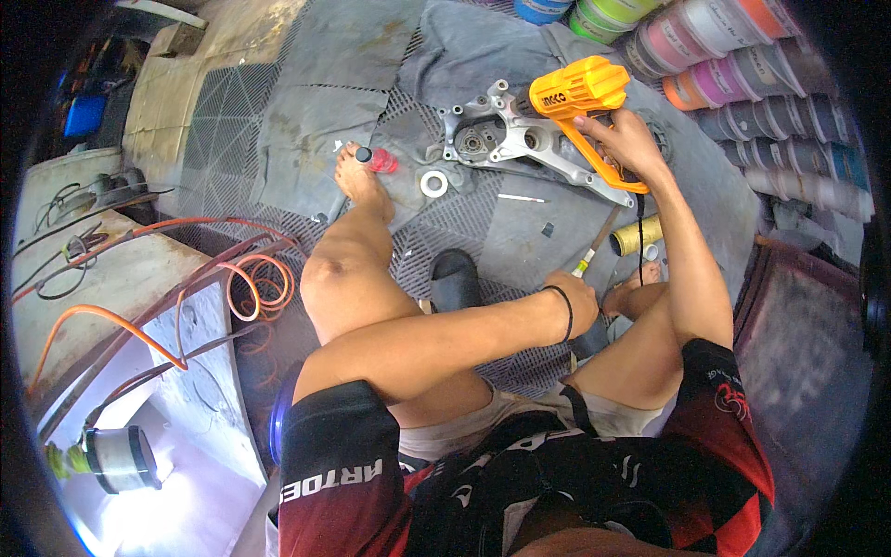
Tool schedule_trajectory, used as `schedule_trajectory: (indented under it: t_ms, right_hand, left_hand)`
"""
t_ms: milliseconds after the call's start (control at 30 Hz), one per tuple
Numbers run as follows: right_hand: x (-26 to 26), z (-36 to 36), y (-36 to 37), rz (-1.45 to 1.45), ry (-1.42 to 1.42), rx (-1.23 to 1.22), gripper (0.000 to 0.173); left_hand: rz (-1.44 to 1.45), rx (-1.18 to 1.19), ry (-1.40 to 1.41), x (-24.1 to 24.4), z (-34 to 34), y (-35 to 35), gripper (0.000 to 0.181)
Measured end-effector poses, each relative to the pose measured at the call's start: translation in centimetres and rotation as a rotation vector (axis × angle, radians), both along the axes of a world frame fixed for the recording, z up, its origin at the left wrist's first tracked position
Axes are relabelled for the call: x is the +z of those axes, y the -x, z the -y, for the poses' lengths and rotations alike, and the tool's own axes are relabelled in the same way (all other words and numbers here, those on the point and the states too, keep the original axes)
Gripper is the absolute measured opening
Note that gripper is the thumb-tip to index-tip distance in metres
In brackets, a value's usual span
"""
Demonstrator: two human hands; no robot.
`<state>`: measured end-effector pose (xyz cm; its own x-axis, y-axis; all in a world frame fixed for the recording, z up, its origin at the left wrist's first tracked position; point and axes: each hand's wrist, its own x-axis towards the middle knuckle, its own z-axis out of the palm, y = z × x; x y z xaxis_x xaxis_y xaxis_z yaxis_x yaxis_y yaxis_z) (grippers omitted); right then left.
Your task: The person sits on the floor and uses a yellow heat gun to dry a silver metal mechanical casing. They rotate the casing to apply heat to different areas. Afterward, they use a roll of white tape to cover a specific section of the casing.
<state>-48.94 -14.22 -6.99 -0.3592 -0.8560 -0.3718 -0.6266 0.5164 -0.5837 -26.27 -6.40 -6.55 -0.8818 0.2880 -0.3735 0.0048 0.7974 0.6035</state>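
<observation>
My right hand [630,143] grips an orange Ingco heat gun [578,87], whose dark nozzle points left over a scooter engine's cast-metal crankcase [518,132]. The crankcase lies on grey cloth, its long arm reaching down and right beneath the gun's handle. My left hand [574,299] is closed around the handle of a long, narrow-bladed hand tool [600,240]. Its handle is partly yellow-green, and the blade points up towards the end of the crankcase's arm. Whether the tip touches the casting, I cannot tell.
A small red bottle [381,160], a roll of white tape [434,184], a thin white stick [521,198] and a yellow cylinder [637,235] lie around the casting. Several paint tubs [710,35] are stacked at upper right. An orange coiled hose [243,292] hangs left, above a bright lamp [122,459].
</observation>
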Motion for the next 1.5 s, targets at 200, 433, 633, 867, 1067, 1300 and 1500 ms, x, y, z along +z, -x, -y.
schedule_trajectory:
  t_ms: [200, 433, 633, 867, 1067, 1300, 1500]
  right_hand:
    - [-2.6, 0.0, 1.2, -0.162, 0.306, 0.110, 0.055]
    - [-0.9, 0.4, 0.2, -0.049, 0.031, 0.021, 0.055]
    - [-0.7, 0.3, -0.3, -0.054, 0.069, 0.046, 0.055]
    - [-0.7, 0.3, -0.8, -0.085, 0.093, 0.082, 0.056]
    - [-0.1, 0.5, -1.2, -0.048, 0.039, 0.072, 0.057]
    - [0.3, 0.5, -1.8, -0.085, 0.067, 0.101, 0.060]
    - [0.5, 0.7, -1.2, -0.092, 0.065, 0.067, 0.056]
  left_hand:
    - [-0.002, 0.000, 0.009, -0.2, -0.1, 0.1, 0.026]
    - [0.030, -0.025, 0.006, -0.1, 0.1, 0.1, 0.026]
    - [0.014, -0.043, 0.045, 0.6, 0.2, 0.1, 0.024]
    - [0.009, -0.012, 0.029, 0.1, -0.1, 0.0, 0.024]
    - [0.005, -0.030, 0.008, -0.3, -0.4, 0.1, 0.024]
    - [0.017, -0.021, 0.001, -0.4, -0.5, 0.0, 0.025]
    - [0.024, 0.002, -0.011, -0.3, -0.7, 0.0, 0.025]
